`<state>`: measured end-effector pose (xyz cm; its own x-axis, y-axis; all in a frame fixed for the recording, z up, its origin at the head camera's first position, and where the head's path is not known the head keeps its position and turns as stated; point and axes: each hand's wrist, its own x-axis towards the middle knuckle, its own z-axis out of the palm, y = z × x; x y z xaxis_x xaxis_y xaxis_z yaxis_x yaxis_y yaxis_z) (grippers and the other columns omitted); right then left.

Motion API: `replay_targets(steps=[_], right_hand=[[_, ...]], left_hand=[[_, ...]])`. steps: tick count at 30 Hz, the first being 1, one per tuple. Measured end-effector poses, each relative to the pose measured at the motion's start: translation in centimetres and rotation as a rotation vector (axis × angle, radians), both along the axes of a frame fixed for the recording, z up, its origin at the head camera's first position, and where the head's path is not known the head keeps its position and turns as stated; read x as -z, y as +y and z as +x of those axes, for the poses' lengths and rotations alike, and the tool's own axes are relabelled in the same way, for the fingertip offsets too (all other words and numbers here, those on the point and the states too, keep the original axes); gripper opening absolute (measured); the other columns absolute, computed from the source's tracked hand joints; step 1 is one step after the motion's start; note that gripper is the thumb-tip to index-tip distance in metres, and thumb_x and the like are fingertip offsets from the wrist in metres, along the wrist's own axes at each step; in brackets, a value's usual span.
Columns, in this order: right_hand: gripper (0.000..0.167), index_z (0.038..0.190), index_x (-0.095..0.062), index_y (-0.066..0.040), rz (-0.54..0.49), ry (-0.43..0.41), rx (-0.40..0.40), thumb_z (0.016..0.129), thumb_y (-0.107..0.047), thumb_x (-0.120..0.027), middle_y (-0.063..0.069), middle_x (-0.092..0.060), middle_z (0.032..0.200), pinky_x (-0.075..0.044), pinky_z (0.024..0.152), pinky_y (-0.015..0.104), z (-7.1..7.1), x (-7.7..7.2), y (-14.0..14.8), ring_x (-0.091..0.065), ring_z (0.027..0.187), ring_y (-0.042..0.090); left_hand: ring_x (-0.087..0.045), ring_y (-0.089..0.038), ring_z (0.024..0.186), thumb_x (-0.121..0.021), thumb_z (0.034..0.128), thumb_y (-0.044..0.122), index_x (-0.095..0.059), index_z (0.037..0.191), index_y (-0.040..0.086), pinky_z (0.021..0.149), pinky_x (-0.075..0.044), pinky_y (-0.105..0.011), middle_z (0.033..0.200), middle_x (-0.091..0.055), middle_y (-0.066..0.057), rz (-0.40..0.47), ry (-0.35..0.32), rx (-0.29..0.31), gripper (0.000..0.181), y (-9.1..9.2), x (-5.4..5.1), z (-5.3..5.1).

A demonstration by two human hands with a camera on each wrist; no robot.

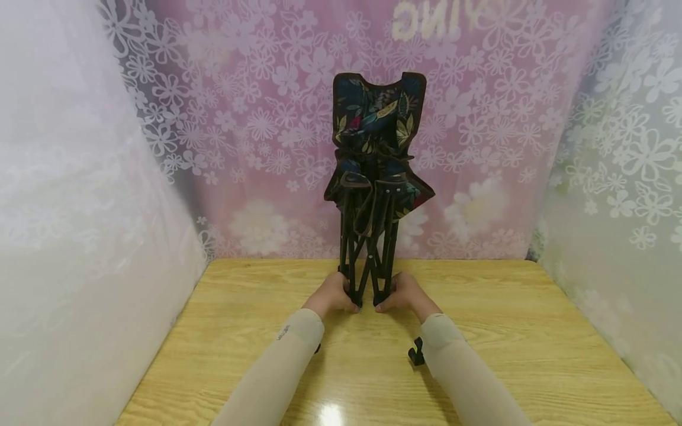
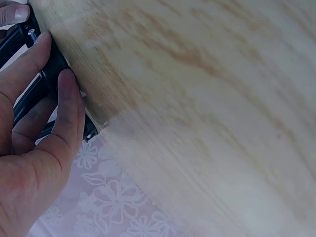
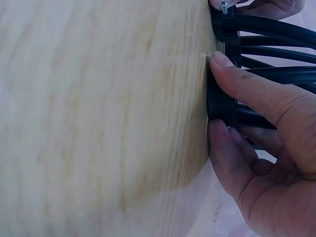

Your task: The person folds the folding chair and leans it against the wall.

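A small folding chair (image 1: 373, 112) with dark leaf-print fabric and brown edging stands upright near the back of the table. Its thin black legs are bunched close together and cross low down; the fabric seat sags in folds between them. My left hand (image 1: 331, 294) grips the foot of the near left leg, thumb in front. On the near right foot, my right hand (image 1: 406, 294) has a similar grip. Close up in the left wrist view, fingers and thumb pinch a black plastic foot (image 2: 54, 69). Another black foot (image 3: 222, 98) sits between thumb and fingers in the right wrist view.
The wooden table (image 1: 495, 331) spreads out around the chair. A pink flowered curtain (image 1: 266, 136) hangs behind its back edge, with pale sheets (image 1: 69, 207) at both sides. A small black clip (image 1: 417, 352) shows beside the right sleeve.
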<state>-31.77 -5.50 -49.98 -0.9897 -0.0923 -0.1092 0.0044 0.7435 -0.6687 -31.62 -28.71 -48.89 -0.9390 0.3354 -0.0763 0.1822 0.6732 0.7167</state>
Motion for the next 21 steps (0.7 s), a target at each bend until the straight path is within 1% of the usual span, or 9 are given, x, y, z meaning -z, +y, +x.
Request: replay_targets(steps=[3,7,11,14,16,21], right_hand=[[0.032,0.078,-0.078,-0.006,0.004,-0.002,0.001,0.067,-0.022,-0.103,0.004,-0.068,0.069,-0.046,0.062,0.030,-0.16,0.15,0.05,-0.054,0.067,0.019],[0.034,0.076,-0.076,-0.007,0.014,-0.003,0.006,0.066,-0.024,-0.104,0.003,-0.065,0.070,-0.045,0.061,0.031,-0.43,0.29,0.11,-0.052,0.068,0.020],[0.035,0.075,-0.074,-0.006,0.017,0.008,0.011,0.066,-0.023,-0.104,0.003,-0.062,0.070,-0.044,0.062,0.032,-0.54,0.12,0.05,-0.051,0.068,0.020],[0.034,0.076,-0.075,-0.006,0.010,0.016,0.021,0.065,-0.022,-0.104,0.004,-0.064,0.070,-0.045,0.063,0.031,-0.57,0.03,0.02,-0.051,0.069,0.020],[0.033,0.076,-0.077,-0.006,0.004,0.016,0.023,0.065,-0.021,-0.104,0.003,-0.068,0.070,-0.047,0.064,0.030,-0.55,0.03,-0.02,-0.054,0.069,0.019],[0.031,0.076,-0.080,-0.005,-0.011,0.005,0.024,0.065,-0.021,-0.104,0.005,-0.075,0.071,-0.052,0.065,0.029,-0.34,0.05,-0.12,-0.060,0.070,0.018]], left_hand=[[-0.070,-0.034,0.105,-0.098,0.0750,0.013,-0.073,0.113,-0.008,0.096,-0.061,-0.048,0.114,-0.072,-0.021,0.002,0.005,0.004,0.050,0.00,0.01,-0.04],[-0.070,-0.031,0.103,-0.099,0.0745,0.014,-0.075,0.109,-0.007,0.094,-0.061,-0.047,0.111,-0.072,-0.018,-0.008,0.023,0.005,0.047,-0.02,0.00,-0.24],[-0.070,-0.030,0.101,-0.099,0.0741,0.015,-0.075,0.107,-0.006,0.093,-0.062,-0.046,0.110,-0.072,-0.018,-0.014,0.037,0.010,0.046,-0.02,-0.14,-0.41],[-0.069,-0.031,0.102,-0.099,0.0744,0.014,-0.075,0.108,-0.007,0.093,-0.062,-0.046,0.111,-0.072,-0.019,-0.015,0.034,0.012,0.047,-0.01,-0.23,-0.43],[-0.069,-0.032,0.104,-0.099,0.0744,0.014,-0.074,0.110,-0.008,0.095,-0.061,-0.047,0.113,-0.071,-0.020,-0.015,0.029,0.010,0.049,0.00,-0.21,-0.46],[-0.069,-0.035,0.110,-0.098,0.0754,0.015,-0.072,0.117,-0.008,0.098,-0.061,-0.047,0.120,-0.070,-0.021,-0.019,0.009,0.003,0.054,0.05,0.14,-0.67]])
